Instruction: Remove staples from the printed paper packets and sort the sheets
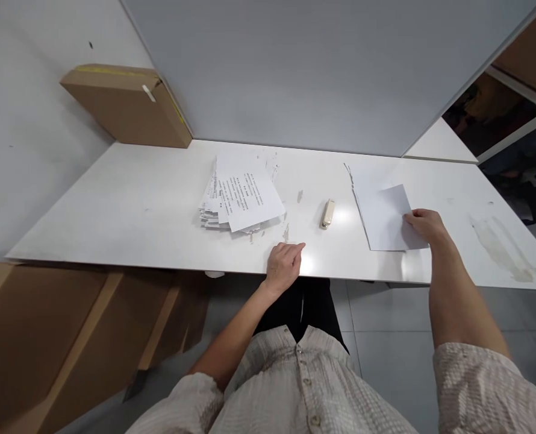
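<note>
My right hand (pixel 425 224) pinches the edge of a blank white paper sheet (pixel 392 208) that lies over other white paper on the right of the table. My left hand (pixel 285 263) rests at the table's front edge, holding nothing, its index finger stretched out and the other fingers partly bent. Between the two hands, a little further back, lies a small cream stapler (pixel 328 214). Left of it sits a messy stack of printed sheets (pixel 250 196), the top ones turned at different angles.
The white table (pixel 159 205) runs across the view against a grey panel (pixel 317 72). A closed cardboard box (pixel 123 105) stands at the back left corner. More cardboard boxes (pixel 69 337) are below the table at left. Grey smears (pixel 503 247) mark the table's right end.
</note>
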Demonstrator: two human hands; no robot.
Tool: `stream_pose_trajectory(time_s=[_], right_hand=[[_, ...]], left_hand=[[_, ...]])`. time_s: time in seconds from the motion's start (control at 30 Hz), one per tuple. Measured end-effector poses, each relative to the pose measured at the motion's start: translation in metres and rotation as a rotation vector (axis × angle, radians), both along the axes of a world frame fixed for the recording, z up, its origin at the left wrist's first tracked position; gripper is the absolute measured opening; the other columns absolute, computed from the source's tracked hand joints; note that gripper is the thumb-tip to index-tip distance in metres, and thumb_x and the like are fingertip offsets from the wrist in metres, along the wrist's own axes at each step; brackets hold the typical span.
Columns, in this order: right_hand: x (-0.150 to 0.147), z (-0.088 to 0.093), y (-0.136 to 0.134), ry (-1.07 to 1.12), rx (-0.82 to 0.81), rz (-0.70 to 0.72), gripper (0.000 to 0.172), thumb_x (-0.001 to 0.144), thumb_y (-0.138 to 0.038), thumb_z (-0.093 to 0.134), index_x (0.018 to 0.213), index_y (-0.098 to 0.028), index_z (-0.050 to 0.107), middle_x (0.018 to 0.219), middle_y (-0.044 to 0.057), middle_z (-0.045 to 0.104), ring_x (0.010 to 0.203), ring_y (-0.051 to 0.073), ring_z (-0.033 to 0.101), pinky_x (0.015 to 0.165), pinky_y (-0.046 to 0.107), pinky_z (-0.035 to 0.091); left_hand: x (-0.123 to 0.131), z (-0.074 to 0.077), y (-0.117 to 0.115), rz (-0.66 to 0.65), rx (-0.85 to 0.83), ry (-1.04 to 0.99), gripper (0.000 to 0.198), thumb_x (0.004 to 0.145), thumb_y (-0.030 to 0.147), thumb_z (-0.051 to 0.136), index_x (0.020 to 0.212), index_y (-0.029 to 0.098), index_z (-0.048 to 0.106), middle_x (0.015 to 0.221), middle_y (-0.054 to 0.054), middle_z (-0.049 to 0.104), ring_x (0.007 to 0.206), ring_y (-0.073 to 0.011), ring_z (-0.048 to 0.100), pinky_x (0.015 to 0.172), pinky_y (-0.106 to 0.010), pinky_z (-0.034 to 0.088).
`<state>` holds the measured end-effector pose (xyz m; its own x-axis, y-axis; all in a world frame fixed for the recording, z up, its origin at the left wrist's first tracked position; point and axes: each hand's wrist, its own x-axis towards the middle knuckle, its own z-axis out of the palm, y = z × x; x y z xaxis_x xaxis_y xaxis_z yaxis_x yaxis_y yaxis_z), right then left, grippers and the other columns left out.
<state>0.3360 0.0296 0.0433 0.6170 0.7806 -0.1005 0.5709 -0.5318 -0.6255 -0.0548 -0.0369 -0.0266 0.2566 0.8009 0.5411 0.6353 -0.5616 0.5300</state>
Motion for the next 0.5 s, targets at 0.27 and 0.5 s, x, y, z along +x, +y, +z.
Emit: stream_pose_trajectory(time_s=[0.27, 0.5], right_hand=[[0.001, -0.011, 0.014, -0.196, -0.117, 0.028, 0.009, 0.068, -0.022, 0.063, 0.071, -0.014, 0.063, 0.072, 0.011, 0.058, 0.072, 0.02, 0.05, 0.067, 0.039, 0.032], [-0.026, -0.015, 0.003, -0.468, 0.103, -0.014, 0.057, 0.07, -0.027, 0.066, 0.123, -0.01, 0.053, 0.122, 0.03, 0.043, 0.109, 0.037, 0.044, 0.079, 0.049, 0.033]], left_hand=[[0.003, 0.002, -0.001, -0.001, -0.015, 0.029, 0.026, 0.087, 0.013, 0.047, 0.107, 0.018, 0.063, 0.086, -0.004, 0.07, 0.081, -0.0182, 0.058, 0.072, -0.033, 0.045], [-0.032, 0.019, 0.011, 0.258, 0.195, 0.057, 0.024, 0.084, 0.02, 0.056, 0.106, 0.021, 0.065, 0.099, -0.007, 0.066, 0.094, -0.0229, 0.053, 0.082, -0.037, 0.041]])
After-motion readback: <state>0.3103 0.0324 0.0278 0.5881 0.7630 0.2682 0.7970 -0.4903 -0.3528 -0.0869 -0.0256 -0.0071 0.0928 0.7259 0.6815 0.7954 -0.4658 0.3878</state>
